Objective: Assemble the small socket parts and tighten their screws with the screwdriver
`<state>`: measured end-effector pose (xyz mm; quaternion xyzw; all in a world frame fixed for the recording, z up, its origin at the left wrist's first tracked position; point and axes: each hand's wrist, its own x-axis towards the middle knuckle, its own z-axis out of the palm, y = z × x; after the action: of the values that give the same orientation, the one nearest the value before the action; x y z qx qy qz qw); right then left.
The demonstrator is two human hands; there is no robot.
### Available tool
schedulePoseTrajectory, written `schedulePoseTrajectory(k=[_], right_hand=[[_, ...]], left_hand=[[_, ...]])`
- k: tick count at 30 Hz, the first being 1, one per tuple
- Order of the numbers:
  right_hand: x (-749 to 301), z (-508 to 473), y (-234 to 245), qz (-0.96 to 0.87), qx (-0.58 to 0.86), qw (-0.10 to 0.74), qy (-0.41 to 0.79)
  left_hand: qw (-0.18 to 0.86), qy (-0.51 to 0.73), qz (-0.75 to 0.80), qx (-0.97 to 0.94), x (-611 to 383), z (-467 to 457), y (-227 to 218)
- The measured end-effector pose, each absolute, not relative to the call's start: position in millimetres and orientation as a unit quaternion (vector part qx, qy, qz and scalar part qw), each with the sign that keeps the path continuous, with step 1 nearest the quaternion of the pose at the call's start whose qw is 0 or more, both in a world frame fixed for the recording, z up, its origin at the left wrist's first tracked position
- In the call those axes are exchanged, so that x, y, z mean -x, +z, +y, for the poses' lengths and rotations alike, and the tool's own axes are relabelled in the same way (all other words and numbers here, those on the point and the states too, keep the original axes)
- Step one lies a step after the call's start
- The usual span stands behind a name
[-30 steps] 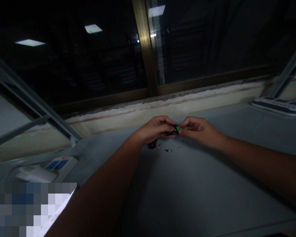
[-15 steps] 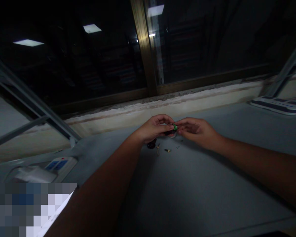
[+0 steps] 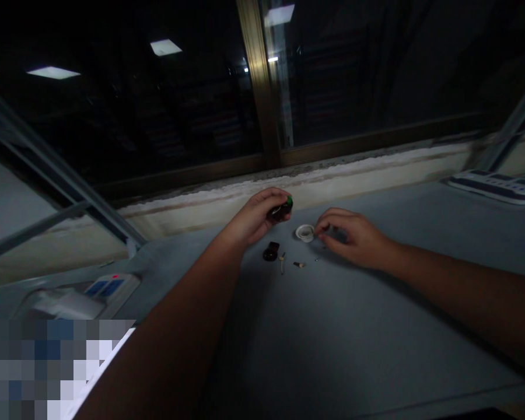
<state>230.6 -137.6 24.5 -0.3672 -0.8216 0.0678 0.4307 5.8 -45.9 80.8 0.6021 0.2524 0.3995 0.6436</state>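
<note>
While gripping a glossy dark piece [image 3: 281,211] in the left hand [image 3: 256,215], over the grey table [image 3: 332,326], slants its long axis up rightward to a green end [image 3: 289,199]. Curls the right hand [image 3: 351,236] beside a round white dish [image 3: 306,239]; can't tell if empty. Works beyond a dark rounded part [image 3: 270,254] and slim bits [image 3: 299,265].

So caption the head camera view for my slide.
Left hand holds a dark-and-green piece; right hand curled beside a white round part on the grey table.
</note>
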Motion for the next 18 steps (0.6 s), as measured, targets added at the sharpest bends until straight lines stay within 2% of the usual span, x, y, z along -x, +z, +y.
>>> schedulePoseTrajectory(k=[4,8,13,18], right_hand=[[-223.1,-144.9,27.4,-0.881,0.309,0.355,0.049],[-216.0,-151.1,25.1,-0.914,0.290,0.283,0.012],[-217.3,-147.3,16.5,-0.891,0.363,0.269,-0.054],[-225.4,-139.0,15.7,-0.866,0.437,0.235,-0.062]], left_hand=[[0.637,0.475,0.255,-0.551,0.8,-35.1,79.3],[0.629,0.487,0.286,-0.534,6.3,-26.7,72.1],[0.629,0.452,0.326,-0.542,6.9,-26.6,66.7],[0.630,0.419,0.358,-0.548,5.4,-30.1,66.8]])
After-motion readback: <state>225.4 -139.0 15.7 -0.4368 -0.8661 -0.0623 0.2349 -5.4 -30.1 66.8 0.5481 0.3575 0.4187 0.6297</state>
